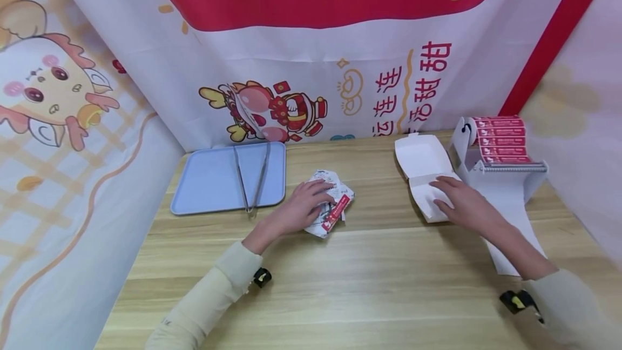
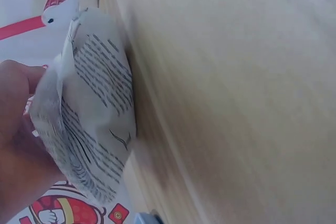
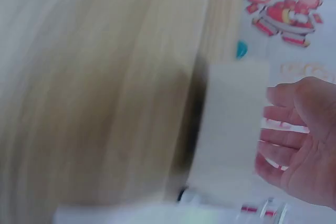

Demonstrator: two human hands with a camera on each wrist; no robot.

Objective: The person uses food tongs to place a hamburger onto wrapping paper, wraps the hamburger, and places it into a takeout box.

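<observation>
A printed paper-wrapped packet [image 1: 318,227] with a red label strip lies near the middle of the wooden table. My left hand [image 1: 302,207] grips it from above, fingers bent over its top. From the left wrist, the crumpled packet [image 2: 102,93] shows rows of dark print, with the hand on its far side. Farther right stands a small white clamshell box [image 1: 423,156], its lid folded back. My right hand [image 1: 466,204] hovers over the box's near part, fingers loosely extended. In the right wrist view those fingers come right up to the pale box wall [image 3: 228,129].
A blue tray [image 1: 209,180] with metal tongs [image 1: 259,182] sits at the back left. Right of the box is a white label dispenser [image 1: 510,169] with a roll of red labels [image 1: 502,139]; its blank backing strip [image 1: 510,236] trails forward. A printed cloth hangs behind.
</observation>
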